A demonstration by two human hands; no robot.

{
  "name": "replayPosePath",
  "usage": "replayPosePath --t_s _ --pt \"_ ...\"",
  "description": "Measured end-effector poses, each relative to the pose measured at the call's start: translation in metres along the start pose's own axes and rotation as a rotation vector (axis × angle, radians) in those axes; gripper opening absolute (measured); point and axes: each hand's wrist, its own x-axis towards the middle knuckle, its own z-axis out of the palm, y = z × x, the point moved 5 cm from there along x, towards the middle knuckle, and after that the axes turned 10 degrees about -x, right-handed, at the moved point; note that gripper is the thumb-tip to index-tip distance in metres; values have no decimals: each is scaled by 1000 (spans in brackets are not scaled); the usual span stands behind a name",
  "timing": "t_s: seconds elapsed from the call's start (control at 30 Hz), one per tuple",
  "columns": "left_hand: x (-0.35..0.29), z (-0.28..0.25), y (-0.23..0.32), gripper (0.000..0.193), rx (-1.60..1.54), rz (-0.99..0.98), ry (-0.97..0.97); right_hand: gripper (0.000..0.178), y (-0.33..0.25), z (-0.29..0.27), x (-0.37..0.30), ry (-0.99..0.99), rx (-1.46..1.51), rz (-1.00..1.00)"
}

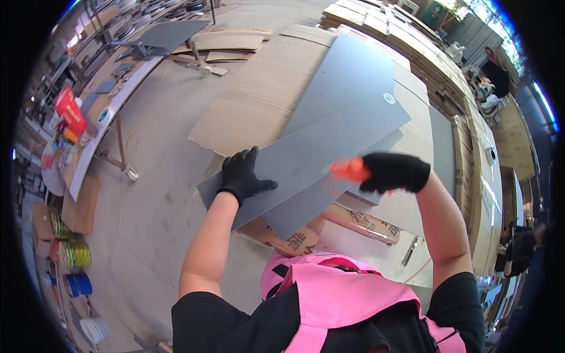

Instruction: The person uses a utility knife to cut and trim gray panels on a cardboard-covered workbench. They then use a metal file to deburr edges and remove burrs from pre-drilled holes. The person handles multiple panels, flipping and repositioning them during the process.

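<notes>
A long flat grey panel [306, 150] lies at an angle over other grey panels [353, 76] on a cardboard-covered stack. My left hand [242, 176], in a black glove, rests on its near left end with the thumb stretched out and the fingers apart. In a matching black glove, my right hand [397, 172] is closed round an orange-red hand tool [351, 170] above the panel's near edge. Motion blurs the tool, so its exact kind is unclear. A round white sticker [389, 99] shows on a grey panel toward the far right.
Cardboard sheets [259, 88] spread under the panels, with a printed carton [282, 236] close to my body. On the left stands a wheeled workbench [112, 112] bearing a red bag [70, 112]. Long stacks of boards [453, 88] line the right side. Another person [521, 250] is at the far right.
</notes>
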Motion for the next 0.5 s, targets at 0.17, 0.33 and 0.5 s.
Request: replayPosePath --t_s 0.17,0.33,0.5 --pt "9 -8 -5 107 -213 -42 -212 33 4 12 -22 -61 -115 41" --pt "19 -14 -26 99 -331 -41 -351 28 35 1 -27 454 -156 124" --pt "9 -19 -53 89 -436 -302 -442 34 -17 38 -14 143 -82 -501"
